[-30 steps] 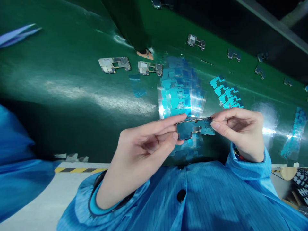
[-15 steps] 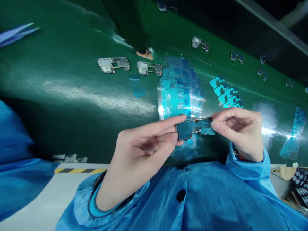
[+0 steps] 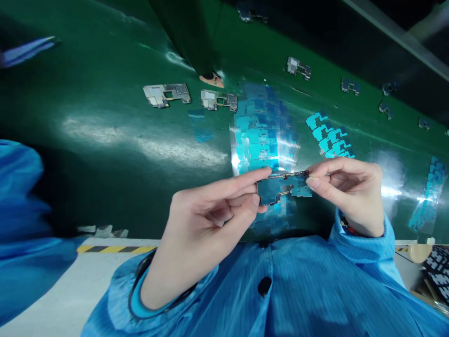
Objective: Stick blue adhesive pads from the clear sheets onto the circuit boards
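Observation:
A small circuit board with a notched outline is held between my two hands, above the bench and in front of my chest. My left hand grips its left end, the thumb on the near edge and the index finger along the far edge. At the right end, my right hand pinches the board's corner between thumb and index finger. Its upward face looks dark blue; whether film covers it I cannot tell. Overlapping strips of blue cut-out film lie just beyond and beneath the board.
Two more circuit boards lie beyond my left hand, near a dark post. Several boards sit along the far strip. Further blue film is at right. At left are a co-worker's blue sleeve and tweezers.
The boards on the far strip have shifted right. The tweezers at upper left have closed, and the co-worker's sleeve has moved slightly. My hands and the held board are nearly still.

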Motion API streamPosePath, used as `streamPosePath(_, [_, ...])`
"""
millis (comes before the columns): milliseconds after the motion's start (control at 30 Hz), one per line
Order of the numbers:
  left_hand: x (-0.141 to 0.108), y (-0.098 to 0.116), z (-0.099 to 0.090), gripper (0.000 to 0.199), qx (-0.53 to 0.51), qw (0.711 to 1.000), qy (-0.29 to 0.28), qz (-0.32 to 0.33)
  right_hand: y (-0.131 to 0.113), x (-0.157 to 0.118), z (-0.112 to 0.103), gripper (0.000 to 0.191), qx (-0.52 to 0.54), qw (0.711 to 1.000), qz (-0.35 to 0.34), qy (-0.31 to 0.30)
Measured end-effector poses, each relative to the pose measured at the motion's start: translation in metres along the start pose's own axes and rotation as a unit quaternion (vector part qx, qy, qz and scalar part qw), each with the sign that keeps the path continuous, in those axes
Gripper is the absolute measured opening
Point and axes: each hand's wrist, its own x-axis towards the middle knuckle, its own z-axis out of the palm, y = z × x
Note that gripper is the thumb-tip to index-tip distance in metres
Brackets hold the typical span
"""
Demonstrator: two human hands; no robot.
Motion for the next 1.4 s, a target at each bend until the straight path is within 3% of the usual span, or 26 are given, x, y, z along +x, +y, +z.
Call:
streamPosePath(367, [-0.0011, -0.0006, 0.0, 0.03, 0.022, 1.0, 0.006, 0.005, 0.0009, 0.0001, 0.0001, 0.016, 0.027, 1.0, -0.006, -0.012])
streamPosePath(967, [-0.0007, -0.0022, 0.0029, 0.033, 0.048, 0.999, 0.013, 0.021, 0.0013, 0.0, 0.0008, 0.014, 0.045, 0.999, 0.003, -0.013])
streamPosePath(1400, [0.007, -0.0095, 0.0051, 0.015, 0.054, 0.997, 0.0, 0.053, 0.0036, 0.0003, 0.0043, 0.012, 0.076, 0.997, 0.008, -0.025])
